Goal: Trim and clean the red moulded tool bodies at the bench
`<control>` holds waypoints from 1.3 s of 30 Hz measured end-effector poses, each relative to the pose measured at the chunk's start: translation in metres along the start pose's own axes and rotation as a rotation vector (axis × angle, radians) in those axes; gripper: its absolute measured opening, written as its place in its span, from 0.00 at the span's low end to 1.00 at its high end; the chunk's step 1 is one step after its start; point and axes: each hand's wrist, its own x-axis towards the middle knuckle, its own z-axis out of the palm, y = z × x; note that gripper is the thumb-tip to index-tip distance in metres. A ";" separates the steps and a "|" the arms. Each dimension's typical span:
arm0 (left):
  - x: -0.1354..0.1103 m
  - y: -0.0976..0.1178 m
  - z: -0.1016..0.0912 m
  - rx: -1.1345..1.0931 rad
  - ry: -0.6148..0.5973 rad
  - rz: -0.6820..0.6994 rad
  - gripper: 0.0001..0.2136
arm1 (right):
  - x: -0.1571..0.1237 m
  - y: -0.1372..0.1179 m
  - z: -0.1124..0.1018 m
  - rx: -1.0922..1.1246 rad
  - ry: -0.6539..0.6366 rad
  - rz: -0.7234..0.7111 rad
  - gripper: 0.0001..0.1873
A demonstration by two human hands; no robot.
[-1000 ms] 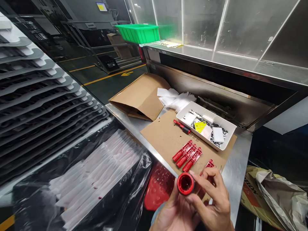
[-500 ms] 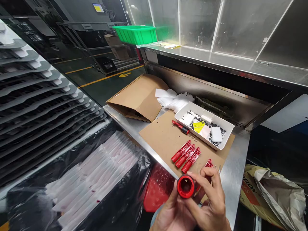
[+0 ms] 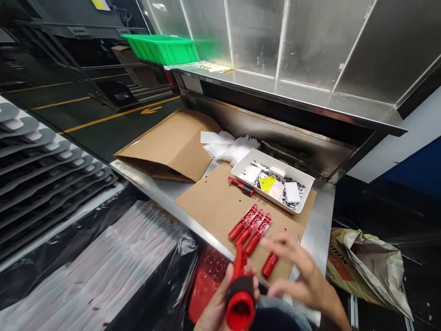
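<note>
My left hand point(image 3: 214, 303) grips a red plastic tube with a black sleeve point(image 3: 240, 288). Its round hollow end faces me, and a narrow red arm points away toward the table. My right hand point(image 3: 305, 278), slightly blurred, is off the tube with thumb and fingers apart and nothing visible between them. Close beside its fingers lies a single red plastic half-shell point(image 3: 270, 264), partly hidden by the hand. To the left of that, several similar red half-shells point(image 3: 253, 231) lie side by side on a cardboard sheet point(image 3: 201, 204). Another red-and-black tube point(image 3: 242, 186) rests farther back.
A white tray point(image 3: 263, 195) holds small black pieces and white blocks. White slips point(image 3: 223, 143) and a brown carton point(image 3: 165, 142) lie behind left. A red stool point(image 3: 208, 273), packed pale sheets point(image 3: 113, 262), an open sack point(image 3: 374, 271) and a green crate point(image 3: 161, 49) surround the bench.
My right hand has let go of the tube and moved right, opening. The tube in my left hand has come lower and left, now showing its arm. The view has shifted right.
</note>
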 end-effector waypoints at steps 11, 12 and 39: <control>0.008 0.018 -0.012 -0.028 -0.225 0.223 0.16 | -0.056 0.149 0.058 -0.511 -0.049 0.906 0.11; 0.007 0.018 -0.012 -0.026 -0.256 0.222 0.16 | -0.057 0.151 0.062 -0.515 -0.039 0.909 0.11; 0.012 0.018 0.028 -0.163 0.373 0.521 0.14 | -0.029 -0.008 0.033 0.772 0.705 0.461 0.16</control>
